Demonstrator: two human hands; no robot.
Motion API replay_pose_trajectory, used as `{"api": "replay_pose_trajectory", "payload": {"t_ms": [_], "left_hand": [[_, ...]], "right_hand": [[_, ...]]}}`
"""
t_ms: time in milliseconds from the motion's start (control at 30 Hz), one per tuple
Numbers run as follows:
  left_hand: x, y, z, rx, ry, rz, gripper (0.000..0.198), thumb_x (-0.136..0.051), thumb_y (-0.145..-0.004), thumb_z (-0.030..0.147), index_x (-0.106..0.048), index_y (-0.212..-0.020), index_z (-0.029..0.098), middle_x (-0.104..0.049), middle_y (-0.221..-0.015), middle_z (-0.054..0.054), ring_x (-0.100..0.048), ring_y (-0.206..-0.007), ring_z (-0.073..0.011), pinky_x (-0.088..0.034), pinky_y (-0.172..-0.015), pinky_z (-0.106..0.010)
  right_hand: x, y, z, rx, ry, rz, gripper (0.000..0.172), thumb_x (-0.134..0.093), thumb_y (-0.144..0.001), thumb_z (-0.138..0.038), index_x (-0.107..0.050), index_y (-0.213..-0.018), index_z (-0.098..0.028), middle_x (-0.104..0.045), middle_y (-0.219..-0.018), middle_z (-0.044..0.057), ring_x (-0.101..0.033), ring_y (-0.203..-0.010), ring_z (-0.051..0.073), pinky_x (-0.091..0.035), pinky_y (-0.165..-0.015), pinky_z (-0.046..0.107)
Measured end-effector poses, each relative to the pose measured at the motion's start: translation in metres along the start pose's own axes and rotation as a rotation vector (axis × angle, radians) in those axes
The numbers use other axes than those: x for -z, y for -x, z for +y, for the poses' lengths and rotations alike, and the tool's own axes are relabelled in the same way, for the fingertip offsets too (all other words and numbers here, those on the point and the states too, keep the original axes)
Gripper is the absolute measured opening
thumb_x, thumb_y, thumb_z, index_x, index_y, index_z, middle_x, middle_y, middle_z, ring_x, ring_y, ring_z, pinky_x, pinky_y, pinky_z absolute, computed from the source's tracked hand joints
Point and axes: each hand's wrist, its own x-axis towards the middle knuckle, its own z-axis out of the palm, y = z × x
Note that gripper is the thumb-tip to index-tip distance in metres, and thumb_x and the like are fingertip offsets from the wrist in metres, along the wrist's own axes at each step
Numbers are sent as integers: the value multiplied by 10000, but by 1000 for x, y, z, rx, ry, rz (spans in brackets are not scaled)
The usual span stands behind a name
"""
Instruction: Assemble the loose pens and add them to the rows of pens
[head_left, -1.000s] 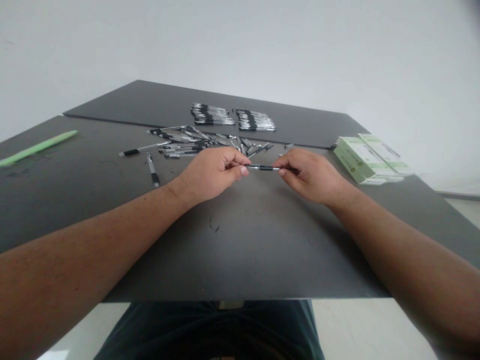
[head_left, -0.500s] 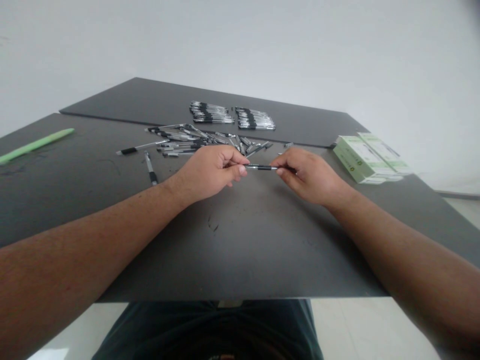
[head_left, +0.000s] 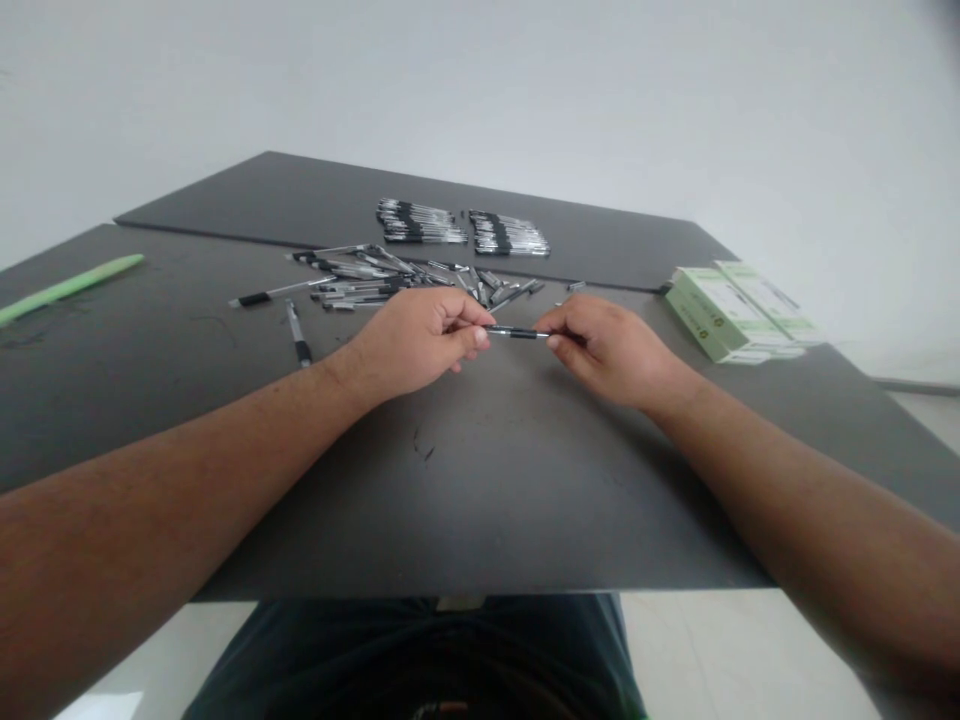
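Observation:
Between my two hands, a pen (head_left: 517,332) with a black grip is held level above the table. My left hand (head_left: 431,338) pinches its left end between thumb and fingers. At the other end, my right hand (head_left: 611,348) has its thumb and forefinger closed around the tip; whether a separate small part is in those fingers is hidden. Behind my left hand lies a loose pile of pens (head_left: 360,288), with several short pen caps (head_left: 491,285) at its right side. A single pen (head_left: 298,332) rests near my left forearm.
Two neat rows of pens, a left row (head_left: 420,222) and a right row (head_left: 510,235), lie on the rear table. Green and white boxes (head_left: 724,315) stand at the right. A long light-green stick (head_left: 71,290) lies far left on the dark table (head_left: 480,500).
Both hands keep their hold on the pen and have barely moved. The whole view has shifted very slightly.

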Motion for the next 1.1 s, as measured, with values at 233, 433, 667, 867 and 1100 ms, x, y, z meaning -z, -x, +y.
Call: {"api": "replay_pose_trajectory", "payload": {"t_ms": [233, 433, 667, 867, 1100], "left_hand": [[-2, 1, -3, -94, -127, 71, 189, -738, -953, 376, -822, -1054, 240, -806, -788, 5, -756, -689, -183, -557, -659, -293], [8, -6, -7, -6, -46, 165, 210, -740, -949, 384, -794, -1075, 225, -808, -841, -24, -719, -604, -165, -580, -611, -306], [12, -12, -8, 119, 134, 186, 232, -740, -981, 421, -775, -1014, 194, -824, -869, -102, -750, -646, -207, -610, -583, -344], [18, -8, -3, 141, -7, 153, 526, -646, -1046, 617, -732, -722, 211, -782, -711, -92, -684, -523, -195, -547, -544, -340], [15, -8, -12, 168, 36, 183, 611, -615, -1046, 734, -747, -726, 230, -755, -658, -85, -697, -556, -222, -507, -501, -334]], "right_hand": [[-1, 0, -8, -31, -4, -7, 247, -635, -1003, -202, -813, -1167, -249, -841, -1086, 84, -758, -976, 279, -580, -910, 398], [10, -2, 2, -139, 20, 53, 216, -688, -981, -245, -843, -1130, -246, -864, -1057, 66, -776, -921, 269, -590, -880, 382], [13, -1, 10, -189, -6, 83, 262, -667, -1020, -292, -855, -1198, -248, -876, -1015, 63, -793, -878, 262, -609, -865, 392], [11, 0, 8, -253, -121, 73, 353, -571, -1129, -403, -818, -1302, -221, -879, -954, 55, -754, -706, 210, -611, -783, 373], [11, 0, 8, -265, -173, 47, 350, -575, -1128, -424, -809, -1287, -219, -875, -932, 46, -741, -667, 197, -606, -746, 359]]}}
